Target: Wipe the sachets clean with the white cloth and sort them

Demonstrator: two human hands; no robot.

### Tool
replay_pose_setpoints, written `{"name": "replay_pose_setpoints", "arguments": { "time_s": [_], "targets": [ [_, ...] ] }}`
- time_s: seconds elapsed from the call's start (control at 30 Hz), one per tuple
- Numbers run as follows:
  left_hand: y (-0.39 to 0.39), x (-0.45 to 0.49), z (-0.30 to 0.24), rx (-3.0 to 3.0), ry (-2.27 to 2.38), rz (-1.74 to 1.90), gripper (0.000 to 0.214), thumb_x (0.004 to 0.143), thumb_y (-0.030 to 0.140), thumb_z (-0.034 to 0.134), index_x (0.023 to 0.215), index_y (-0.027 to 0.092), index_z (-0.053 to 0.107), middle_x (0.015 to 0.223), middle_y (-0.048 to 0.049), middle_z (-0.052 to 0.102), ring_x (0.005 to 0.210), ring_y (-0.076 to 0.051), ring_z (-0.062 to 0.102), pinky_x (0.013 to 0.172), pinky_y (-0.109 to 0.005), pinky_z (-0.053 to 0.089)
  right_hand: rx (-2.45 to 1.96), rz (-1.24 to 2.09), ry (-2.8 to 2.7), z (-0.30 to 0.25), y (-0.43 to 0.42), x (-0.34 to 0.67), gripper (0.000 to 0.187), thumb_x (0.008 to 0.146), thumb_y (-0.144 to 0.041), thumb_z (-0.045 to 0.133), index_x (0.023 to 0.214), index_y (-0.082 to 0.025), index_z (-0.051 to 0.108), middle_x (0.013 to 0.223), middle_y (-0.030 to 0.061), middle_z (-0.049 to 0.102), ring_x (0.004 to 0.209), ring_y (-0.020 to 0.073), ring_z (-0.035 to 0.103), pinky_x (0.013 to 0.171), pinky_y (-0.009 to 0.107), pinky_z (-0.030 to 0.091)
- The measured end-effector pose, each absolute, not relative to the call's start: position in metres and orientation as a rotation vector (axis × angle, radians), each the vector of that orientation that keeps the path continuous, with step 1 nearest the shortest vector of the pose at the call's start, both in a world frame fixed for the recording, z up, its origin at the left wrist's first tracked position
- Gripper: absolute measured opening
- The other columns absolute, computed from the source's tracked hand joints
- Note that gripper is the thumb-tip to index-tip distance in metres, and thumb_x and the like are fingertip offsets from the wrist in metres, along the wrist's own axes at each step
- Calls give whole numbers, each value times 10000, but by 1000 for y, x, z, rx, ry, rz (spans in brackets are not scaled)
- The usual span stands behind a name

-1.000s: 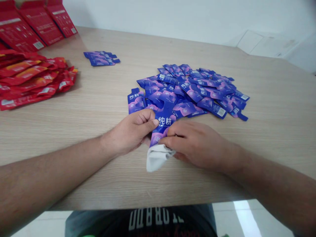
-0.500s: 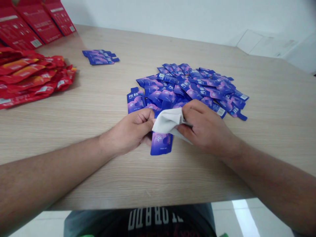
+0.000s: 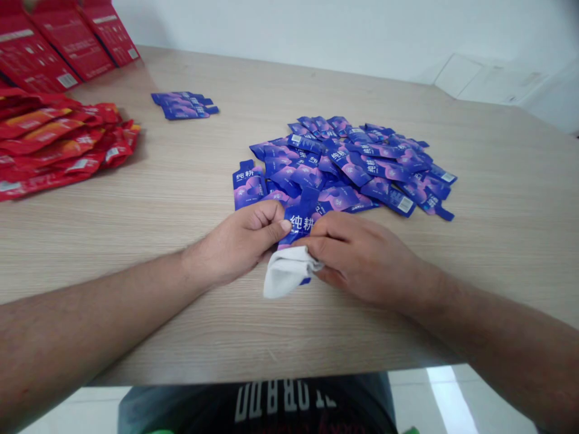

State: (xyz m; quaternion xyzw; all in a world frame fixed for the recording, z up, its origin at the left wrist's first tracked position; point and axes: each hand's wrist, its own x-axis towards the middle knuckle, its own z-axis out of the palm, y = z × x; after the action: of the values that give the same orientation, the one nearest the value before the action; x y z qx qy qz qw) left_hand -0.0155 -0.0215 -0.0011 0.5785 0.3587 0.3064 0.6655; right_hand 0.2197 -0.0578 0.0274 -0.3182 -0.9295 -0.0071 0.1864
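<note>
The sachet (image 3: 299,220) between the fingers is made of thin plastic film, and its blue-purple surface is glossy and smooth. The loose sachets in the pile (image 3: 348,163) have the same shiny finish, with small bright reflections on their creases. The white cloth (image 3: 286,274) is a soft fabric, matt and a little rough in its look. The table top (image 3: 136,211) looks like wood-grain laminate, smooth and nearly matt. The red sachets (image 3: 54,141) are also glossy film, while the red cartons (image 3: 67,45) seem to be printed paper card with a light sheen. The floor tiles (image 3: 452,401) are polished and reflect the light.
</note>
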Motion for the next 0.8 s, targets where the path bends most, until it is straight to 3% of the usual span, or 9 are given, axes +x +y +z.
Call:
{"name": "replay_pose_setpoints", "arguments": {
  "time_s": [0.13,0.3,0.47,0.63,0.8],
  "targets": [
    [-22,-15,-1,1263,819,704,288,921,379,680,806,192,494,678,40,541,556,-86,512,509,-189,425,-1069,-83,-2424,28,-56,221,111,952,-257,642,980,-150,633,1001,105,623,950,252,603,818,370,495],
    [-22,-15,-1,1314,802,695,312,921,405,680,793,191,491,647,42,518,536,-82,484,482,-181,373,-863,14,-2645,28,-58,219,97,957,-216,614,1043,-190,648,1006,69,626,909,226,593,786,348,492],
    [-21,-15,-2,1292,817,712,312,911,406,694,791,189,504,666,38,525,546,-83,491,503,-192,409,-1072,-99,-2420,27,-55,222,101,952,-256,639,981,-160,623,1002,97,619,950,245,596,826,365,495],
    [-22,-15,-1,1308,807,713,311,905,406,698,789,188,508,632,41,511,520,-80,467,473,-184,351,-871,6,-2642,27,-58,220,71,979,-241,592,1011,-198,639,1004,66,628,904,219,589,779,345,489],
    [-23,-14,1,1262,826,729,295,904,374,699,784,188,504,651,40,524,534,-80,483,497,-188,399,-1082,-83,-2431,27,-56,221,105,961,-275,630,987,-173,618,1015,103,635,967,251,606,837,375,506]
  ]
}}
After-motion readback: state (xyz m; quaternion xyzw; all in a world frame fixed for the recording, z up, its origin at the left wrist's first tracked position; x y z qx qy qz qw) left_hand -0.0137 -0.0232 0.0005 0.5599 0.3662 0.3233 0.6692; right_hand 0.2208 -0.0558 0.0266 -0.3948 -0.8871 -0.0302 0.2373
